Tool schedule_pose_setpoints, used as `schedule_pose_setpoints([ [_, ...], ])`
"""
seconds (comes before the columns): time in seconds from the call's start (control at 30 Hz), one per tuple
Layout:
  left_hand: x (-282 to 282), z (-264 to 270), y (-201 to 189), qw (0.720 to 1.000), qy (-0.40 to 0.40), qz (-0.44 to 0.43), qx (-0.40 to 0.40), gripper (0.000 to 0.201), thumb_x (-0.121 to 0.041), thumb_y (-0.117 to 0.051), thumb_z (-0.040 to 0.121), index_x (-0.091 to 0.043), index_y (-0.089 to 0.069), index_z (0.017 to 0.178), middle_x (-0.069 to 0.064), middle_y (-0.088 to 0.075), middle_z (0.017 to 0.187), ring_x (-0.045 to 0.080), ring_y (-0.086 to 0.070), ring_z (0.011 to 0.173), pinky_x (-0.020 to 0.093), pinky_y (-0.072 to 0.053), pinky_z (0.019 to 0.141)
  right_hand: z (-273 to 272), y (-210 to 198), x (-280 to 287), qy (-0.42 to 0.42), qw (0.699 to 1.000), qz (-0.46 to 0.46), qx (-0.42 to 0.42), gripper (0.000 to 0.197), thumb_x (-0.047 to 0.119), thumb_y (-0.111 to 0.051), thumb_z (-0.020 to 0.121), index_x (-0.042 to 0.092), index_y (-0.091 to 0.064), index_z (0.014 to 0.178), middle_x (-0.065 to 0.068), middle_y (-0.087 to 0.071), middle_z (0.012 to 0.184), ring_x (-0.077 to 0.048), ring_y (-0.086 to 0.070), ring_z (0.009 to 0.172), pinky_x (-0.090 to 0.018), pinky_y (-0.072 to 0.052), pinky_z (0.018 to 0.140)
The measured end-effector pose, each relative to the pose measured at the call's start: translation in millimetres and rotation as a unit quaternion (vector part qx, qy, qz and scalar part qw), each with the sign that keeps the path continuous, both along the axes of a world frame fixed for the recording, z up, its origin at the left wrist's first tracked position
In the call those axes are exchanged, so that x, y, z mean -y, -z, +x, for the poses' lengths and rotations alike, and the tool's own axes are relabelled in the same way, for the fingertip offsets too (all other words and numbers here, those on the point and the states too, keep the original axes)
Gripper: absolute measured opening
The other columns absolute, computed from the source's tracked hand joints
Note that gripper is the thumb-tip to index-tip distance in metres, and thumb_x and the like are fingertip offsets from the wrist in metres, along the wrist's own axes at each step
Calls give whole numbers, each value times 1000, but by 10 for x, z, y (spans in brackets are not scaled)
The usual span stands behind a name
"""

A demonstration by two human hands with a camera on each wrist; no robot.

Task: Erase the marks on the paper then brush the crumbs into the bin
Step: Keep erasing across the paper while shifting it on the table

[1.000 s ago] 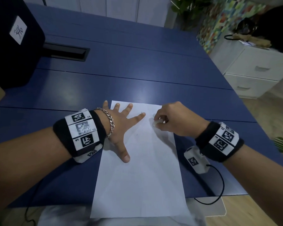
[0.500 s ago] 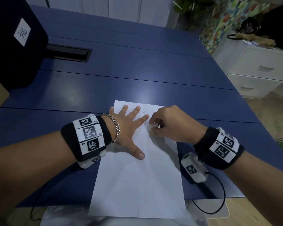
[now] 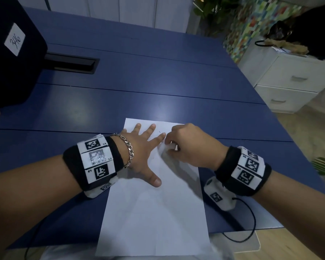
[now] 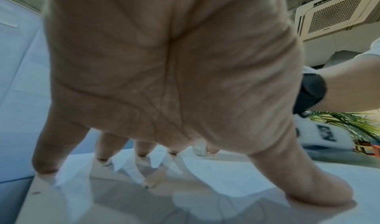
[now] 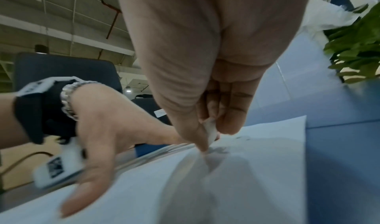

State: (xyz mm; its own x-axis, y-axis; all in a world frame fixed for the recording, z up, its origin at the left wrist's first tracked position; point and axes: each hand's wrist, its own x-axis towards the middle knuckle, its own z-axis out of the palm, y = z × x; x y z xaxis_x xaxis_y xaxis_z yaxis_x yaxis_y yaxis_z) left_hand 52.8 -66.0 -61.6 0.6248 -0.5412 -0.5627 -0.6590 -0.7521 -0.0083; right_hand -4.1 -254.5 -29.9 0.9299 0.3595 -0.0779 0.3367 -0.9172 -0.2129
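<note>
A white sheet of paper lies on the blue table, its near end hanging over the table's front edge. My left hand lies flat on the paper's upper left part with fingers spread, pressing it down. My right hand pinches a small white eraser between thumb and fingers and holds its tip on the paper beside the left index finger. Faint pencil marks and grey smudges show on the paper just beyond the eraser. In the left wrist view the eraser peeks out past my palm.
A black box with a white label stands at the table's far left, beside a black cable slot. A white drawer cabinet stands to the right of the table, with a dark bag on top. Potted plants stand at the back and right.
My right hand with the eraser has slid a little left and down on the paper, closer to the left index finger. The left hand stays pressed on the sheet.
</note>
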Motion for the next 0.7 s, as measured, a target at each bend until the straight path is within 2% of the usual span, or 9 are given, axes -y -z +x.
schedule_pose_setpoints([
  [0.1, 8, -14, -27, 1000, 3, 12, 1, 149, -102, -61, 53, -47, 36, 152, -7, 40, 165, 37, 21, 158, 65, -11, 126, -48, -38, -33, -48, 998, 3, -36, 10, 20, -66, 86, 18, -75, 89, 6, -61, 80, -15, -57, 74, -36, -51, 67],
  [0.27, 2, 2, -5, 1000, 1, 11, 4, 151, -105, -58, 47, -49, 38, 150, -9, 40, 165, 36, 21, 159, 66, -15, 124, 107, -9, 120, 36, 999, 0, 5, 20, 26, -67, 91, 20, -79, 106, 5, -72, 89, -14, -62, 77, -36, -57, 75],
  [0.33, -8, 0, 0, 1000, 0, 11, 5, 151, -105, -59, 47, -50, 38, 150, -9, 40, 166, 35, 21, 159, 66, -14, 125, 43, 7, 71, 13, 1000, 6, 0, 18, 25, -67, 90, 20, -79, 103, 6, -71, 89, -11, -59, 75, -30, -55, 73],
  [0.4, -9, -5, 3, 1000, 0, 10, 5, 151, -104, -60, 49, -49, 37, 151, -9, 39, 166, 36, 21, 159, 66, -14, 125, -39, -25, 31, -30, 998, 18, -53, 15, 24, -69, 88, 22, -80, 98, 8, -70, 86, -9, -58, 72, -17, -48, 67],
  [0.43, -6, -3, 4, 1000, 0, 9, 5, 151, -104, -60, 48, -49, 37, 151, -9, 39, 166, 36, 21, 159, 66, -14, 125, -47, -47, 29, -41, 996, 15, -73, 14, 24, -70, 87, 24, -80, 97, 8, -70, 84, -8, -58, 72, -15, -45, 65],
  [0.47, -6, 0, 9, 1000, 1, 9, 5, 151, -105, -59, 47, -49, 37, 151, -9, 39, 166, 36, 21, 159, 66, -15, 124, -24, -61, 45, -41, 996, 10, -73, 14, 25, -70, 87, 24, -80, 97, 9, -69, 84, -8, -59, 72, -16, -46, 66],
  [0.6, -11, 3, 11, 1000, -2, 8, 1, 153, -105, -59, 46, -48, 37, 151, -9, 39, 166, 36, 21, 159, 66, -16, 124, 138, -44, 173, 26, 1000, -15, -3, 19, 24, -64, 92, 20, -79, 102, 4, -70, 89, -16, -63, 79, -38, -57, 76],
  [0.63, -9, -1, 3, 1000, -2, 8, 2, 153, -105, -59, 47, -47, 36, 152, -10, 39, 166, 36, 21, 159, 66, -16, 124, 129, -37, 179, 26, 1000, -18, -2, 18, 24, -65, 91, 20, -79, 102, 5, -70, 89, -15, -63, 79, -37, -57, 76],
  [0.7, -3, -11, -15, 1000, -4, 9, 3, 153, -104, -61, 48, -45, 35, 153, -10, 38, 166, 35, 20, 159, 65, -16, 125, 55, -52, 144, -7, 999, -6, -48, 17, 25, -69, 89, 24, -80, 103, 9, -71, 89, -8, -62, 75, -26, -55, 73],
])
